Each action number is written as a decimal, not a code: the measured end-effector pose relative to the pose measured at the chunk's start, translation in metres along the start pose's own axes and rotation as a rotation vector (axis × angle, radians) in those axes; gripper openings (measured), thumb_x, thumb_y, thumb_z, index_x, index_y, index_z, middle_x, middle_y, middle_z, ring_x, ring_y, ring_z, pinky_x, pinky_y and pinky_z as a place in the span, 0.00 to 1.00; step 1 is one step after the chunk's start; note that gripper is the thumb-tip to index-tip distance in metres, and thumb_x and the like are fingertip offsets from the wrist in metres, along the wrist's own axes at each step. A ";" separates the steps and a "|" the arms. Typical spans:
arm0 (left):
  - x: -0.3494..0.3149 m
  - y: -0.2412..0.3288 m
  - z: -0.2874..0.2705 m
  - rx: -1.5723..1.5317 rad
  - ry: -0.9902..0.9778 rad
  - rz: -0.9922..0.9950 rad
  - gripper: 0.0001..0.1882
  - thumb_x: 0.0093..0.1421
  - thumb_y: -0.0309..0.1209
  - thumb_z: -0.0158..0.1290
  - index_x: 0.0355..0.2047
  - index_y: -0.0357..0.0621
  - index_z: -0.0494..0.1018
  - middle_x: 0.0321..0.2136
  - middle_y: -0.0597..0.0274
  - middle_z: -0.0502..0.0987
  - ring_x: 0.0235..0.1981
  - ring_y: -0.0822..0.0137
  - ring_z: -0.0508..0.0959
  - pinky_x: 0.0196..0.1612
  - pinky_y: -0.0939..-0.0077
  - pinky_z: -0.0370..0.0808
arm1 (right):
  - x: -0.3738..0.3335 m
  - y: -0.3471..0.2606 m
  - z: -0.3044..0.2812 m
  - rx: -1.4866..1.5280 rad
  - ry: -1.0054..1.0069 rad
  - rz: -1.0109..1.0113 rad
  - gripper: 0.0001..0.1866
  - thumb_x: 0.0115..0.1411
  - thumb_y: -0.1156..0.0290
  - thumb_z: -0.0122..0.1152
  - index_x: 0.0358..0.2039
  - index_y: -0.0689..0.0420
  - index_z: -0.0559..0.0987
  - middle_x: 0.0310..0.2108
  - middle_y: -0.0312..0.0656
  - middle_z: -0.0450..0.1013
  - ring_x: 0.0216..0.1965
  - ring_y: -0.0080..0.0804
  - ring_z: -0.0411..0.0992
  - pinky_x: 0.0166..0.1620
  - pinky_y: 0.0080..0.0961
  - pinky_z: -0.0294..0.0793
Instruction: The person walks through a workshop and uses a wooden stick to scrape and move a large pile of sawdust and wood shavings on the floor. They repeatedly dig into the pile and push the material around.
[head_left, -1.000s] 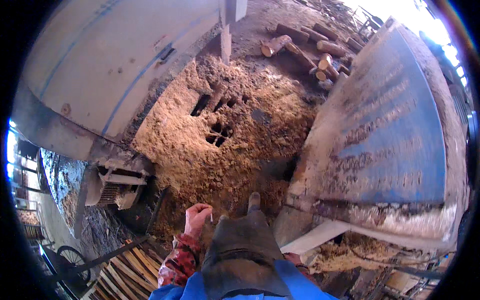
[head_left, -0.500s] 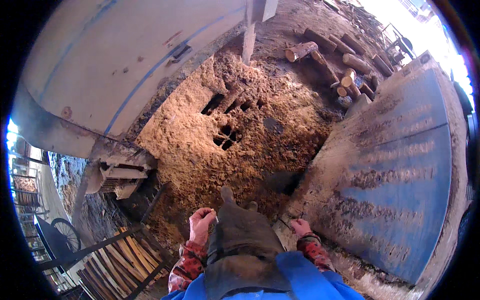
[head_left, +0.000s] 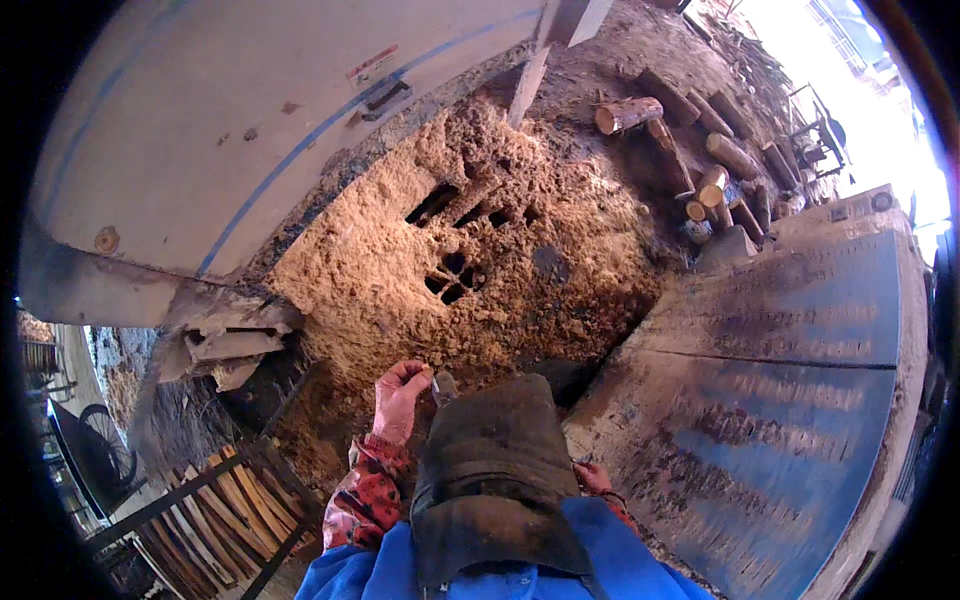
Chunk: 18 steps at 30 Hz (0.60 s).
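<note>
My left hand (head_left: 398, 402) is raised in front of me, left of the dark apron (head_left: 490, 450). Its thumb and fingers pinch a small thin white stick with a tan end, which looks like a cigarette (head_left: 435, 388). Low on the right, my right hand (head_left: 592, 476) is close to the apron's edge and beside the blue metal sheet (head_left: 780, 430). Its fingers are curled, and a small dark thing shows at them that is too small to name. One boot tip (head_left: 447, 383) shows past the apron.
A sawdust heap (head_left: 370, 270) with dark holes lies ahead. A large pale machine panel (head_left: 270, 120) rises at left. Cut logs (head_left: 628, 115) are scattered at far right. Wood strips (head_left: 215, 510) fill a rack at lower left, near a spoked wheel (head_left: 108, 445).
My left hand has risen a little and moved forward with the cigarette. The apron covers more of the boots. My right hand sits slightly lower, and the whole view has shifted.
</note>
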<state>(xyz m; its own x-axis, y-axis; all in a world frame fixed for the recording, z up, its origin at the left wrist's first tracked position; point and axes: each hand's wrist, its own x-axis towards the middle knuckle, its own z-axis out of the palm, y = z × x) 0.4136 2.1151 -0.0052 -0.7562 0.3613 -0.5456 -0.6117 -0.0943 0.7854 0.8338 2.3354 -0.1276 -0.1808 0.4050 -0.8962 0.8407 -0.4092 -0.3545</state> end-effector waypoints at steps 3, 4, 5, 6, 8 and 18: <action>0.016 0.008 0.026 -0.025 0.062 0.007 0.04 0.54 0.22 0.55 0.31 0.38 0.74 0.28 0.69 0.74 0.30 0.78 0.71 0.37 0.84 0.68 | 0.038 0.010 -0.033 -0.087 -0.033 -0.104 0.18 0.56 0.59 0.59 0.39 0.60 0.78 0.27 0.35 0.74 0.27 0.23 0.70 0.30 0.24 0.70; 0.020 0.005 0.026 -0.035 0.062 0.029 0.04 0.55 0.23 0.54 0.32 0.38 0.74 0.27 0.70 0.74 0.30 0.78 0.71 0.37 0.84 0.68 | 0.042 -0.001 -0.036 -0.091 -0.063 -0.104 0.17 0.56 0.59 0.58 0.39 0.60 0.78 0.27 0.35 0.75 0.28 0.23 0.70 0.31 0.24 0.70; 0.021 0.006 0.030 -0.014 0.092 0.034 0.04 0.55 0.23 0.53 0.32 0.38 0.74 0.27 0.70 0.74 0.30 0.78 0.71 0.36 0.84 0.68 | 0.049 -0.013 -0.040 -0.097 -0.093 -0.103 0.17 0.57 0.60 0.58 0.39 0.60 0.78 0.28 0.36 0.75 0.28 0.23 0.71 0.31 0.24 0.70; 0.021 0.012 0.039 0.003 0.122 0.039 0.04 0.55 0.23 0.53 0.32 0.38 0.74 0.27 0.70 0.74 0.30 0.78 0.71 0.36 0.84 0.68 | 0.059 -0.030 -0.047 -0.106 -0.121 -0.103 0.17 0.57 0.60 0.58 0.39 0.60 0.78 0.29 0.36 0.75 0.29 0.23 0.71 0.32 0.24 0.71; 0.020 0.019 0.059 0.034 0.192 0.044 0.05 0.56 0.23 0.52 0.33 0.39 0.74 0.27 0.70 0.74 0.29 0.78 0.71 0.35 0.85 0.68 | 0.083 -0.067 -0.070 -0.180 -0.211 -0.161 0.16 0.56 0.59 0.59 0.37 0.60 0.77 0.27 0.37 0.75 0.27 0.28 0.73 0.31 0.27 0.72; 0.031 -0.005 0.137 -0.232 0.358 0.151 0.04 0.57 0.23 0.52 0.34 0.37 0.72 0.29 0.63 0.76 0.30 0.71 0.75 0.36 0.77 0.73 | 0.269 -0.220 -0.184 -0.557 -0.151 -0.353 0.09 0.55 0.67 0.57 0.32 0.58 0.74 0.22 0.38 0.71 0.22 0.27 0.70 0.24 0.24 0.71</action>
<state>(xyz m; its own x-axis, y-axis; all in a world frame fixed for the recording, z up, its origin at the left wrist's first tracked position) 0.4250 2.2535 0.0143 -0.8487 -0.0121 -0.5288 -0.4936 -0.3411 0.8000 0.6945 2.6845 -0.2415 -0.5281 0.3016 -0.7938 0.8485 0.2255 -0.4788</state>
